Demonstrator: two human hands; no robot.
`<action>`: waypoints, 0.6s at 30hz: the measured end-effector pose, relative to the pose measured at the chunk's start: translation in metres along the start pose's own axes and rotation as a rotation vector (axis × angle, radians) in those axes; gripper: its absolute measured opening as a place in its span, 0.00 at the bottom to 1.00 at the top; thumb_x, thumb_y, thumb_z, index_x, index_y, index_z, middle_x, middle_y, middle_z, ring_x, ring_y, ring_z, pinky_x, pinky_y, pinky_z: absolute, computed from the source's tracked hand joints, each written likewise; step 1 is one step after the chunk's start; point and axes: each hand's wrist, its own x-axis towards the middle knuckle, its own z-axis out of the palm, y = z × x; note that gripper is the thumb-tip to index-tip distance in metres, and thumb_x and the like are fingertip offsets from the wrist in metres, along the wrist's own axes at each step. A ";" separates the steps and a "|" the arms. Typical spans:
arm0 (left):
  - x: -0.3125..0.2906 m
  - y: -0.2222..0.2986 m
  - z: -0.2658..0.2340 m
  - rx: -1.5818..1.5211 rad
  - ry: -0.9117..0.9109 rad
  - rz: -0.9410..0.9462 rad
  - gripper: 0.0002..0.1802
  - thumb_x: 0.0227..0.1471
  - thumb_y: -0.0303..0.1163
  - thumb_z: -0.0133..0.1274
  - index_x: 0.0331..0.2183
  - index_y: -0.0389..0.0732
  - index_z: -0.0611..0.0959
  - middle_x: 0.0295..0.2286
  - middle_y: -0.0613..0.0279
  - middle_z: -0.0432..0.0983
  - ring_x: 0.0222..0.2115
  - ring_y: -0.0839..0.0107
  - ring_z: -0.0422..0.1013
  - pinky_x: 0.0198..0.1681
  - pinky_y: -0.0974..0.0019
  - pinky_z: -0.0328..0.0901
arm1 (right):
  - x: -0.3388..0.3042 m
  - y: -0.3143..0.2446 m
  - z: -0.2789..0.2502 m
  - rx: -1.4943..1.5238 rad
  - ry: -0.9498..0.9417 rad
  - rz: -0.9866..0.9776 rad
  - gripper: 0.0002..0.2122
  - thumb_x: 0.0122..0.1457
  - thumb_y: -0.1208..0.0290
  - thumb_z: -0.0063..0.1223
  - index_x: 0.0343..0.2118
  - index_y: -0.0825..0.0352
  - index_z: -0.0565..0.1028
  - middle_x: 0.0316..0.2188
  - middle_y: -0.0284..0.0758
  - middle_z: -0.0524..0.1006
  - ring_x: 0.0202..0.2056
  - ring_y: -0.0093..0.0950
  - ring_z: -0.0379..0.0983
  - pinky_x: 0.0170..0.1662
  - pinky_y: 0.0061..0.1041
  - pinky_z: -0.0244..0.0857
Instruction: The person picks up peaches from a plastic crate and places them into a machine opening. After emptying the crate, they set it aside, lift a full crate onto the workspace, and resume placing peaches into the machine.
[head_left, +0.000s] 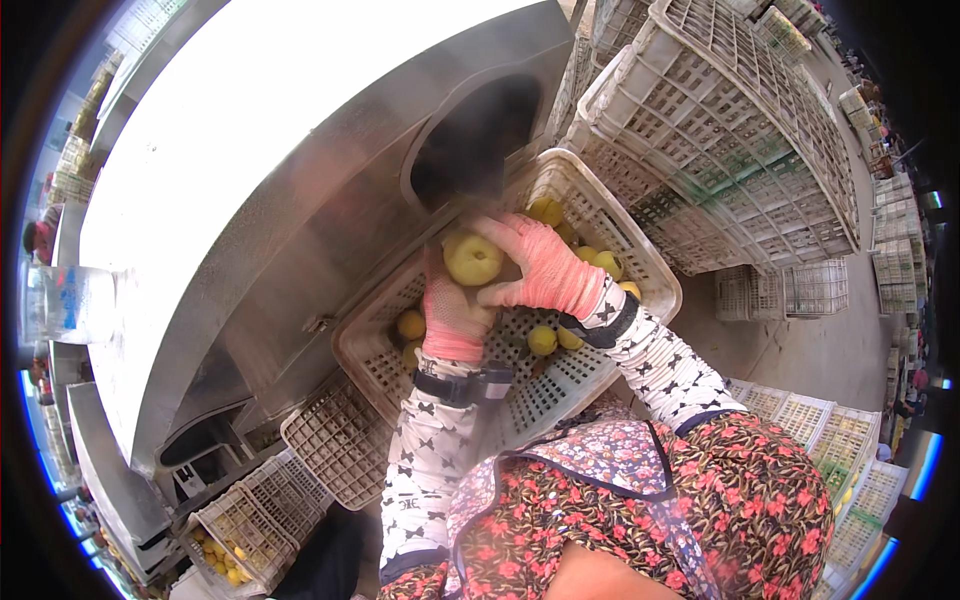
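Yellow-green fruit (472, 258) clasped above a pale crate (575, 390)

The fruit sits between the 2 gloved hands, over the crate's far side and just in front of the dark opening (475, 140) in a grey metal machine (290, 275). Its dimple faces the camera. The left hand (455, 310) cradles it from the left and below. The right hand (550, 265) closes in from the right, fingers over the upper edge and thumb low, near the left palm. Both sets of fingers appear to grasp this 1 fruit; their contact on its far side is hidden.

More fruits (605, 263) lie loose in the crate, in 3 rough groups: some along the right side, some by the left wrist, and a few below the right hand. A stack of crates (740, 150) stands to the right.

To handle it well, the grip should be firm enough to stop a slip but light, as skin like this probably bruises under fingertip pressure. Letting the left palm take the weight would free the right fingers to turn the fruit and bring its hidden side into view. Keeping it low over the crate should limit any drop, and the wrists are best kept clear of the machine's metal edge.
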 end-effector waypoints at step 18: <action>-0.075 -0.228 -0.134 0.881 0.473 -0.865 0.34 0.56 0.49 0.51 0.55 0.34 0.68 0.52 0.45 0.66 0.50 0.53 0.66 0.53 0.55 0.62 | -0.007 0.075 0.050 -0.299 0.183 -0.092 0.21 0.48 0.67 0.61 0.47 0.64 0.74 0.42 0.44 0.73 0.40 0.43 0.73 0.45 0.36 0.68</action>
